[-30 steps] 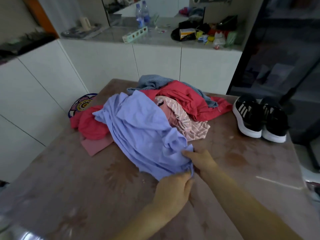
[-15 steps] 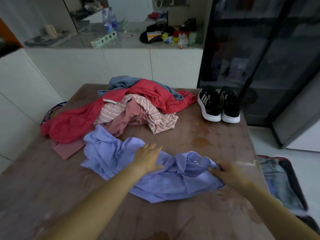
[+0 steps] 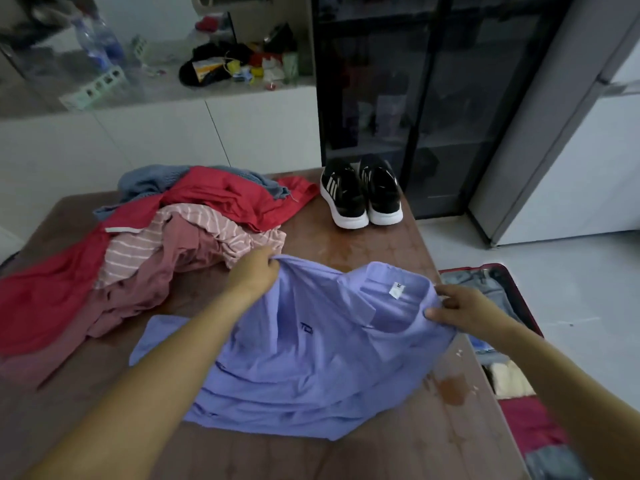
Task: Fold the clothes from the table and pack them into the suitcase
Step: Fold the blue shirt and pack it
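soft lilac polo shirt (image 3: 311, 358), crumpled, collared

The bare left forearm (image 3: 156, 368) comes in from the lower left corner of the frame and runs diagonally up towards the centre. It ends in the left hand (image 3: 254, 273), just left of the middle. The back of this hand faces the camera, and its fingers curl down over an edge of the lilac short-sleeved cotton shirt (image 3: 311, 358), bunching the fabric in its grip. The bare right forearm (image 3: 561, 372) comes in from the lower right edge and slants up and left. The right hand (image 3: 460, 308) sits right of centre, slightly lower than the left. Its thumb and fingertips (image 3: 437, 311) point left and pinch the shirt near the collar. The two hands are well apart, with the fabric stretched between them.
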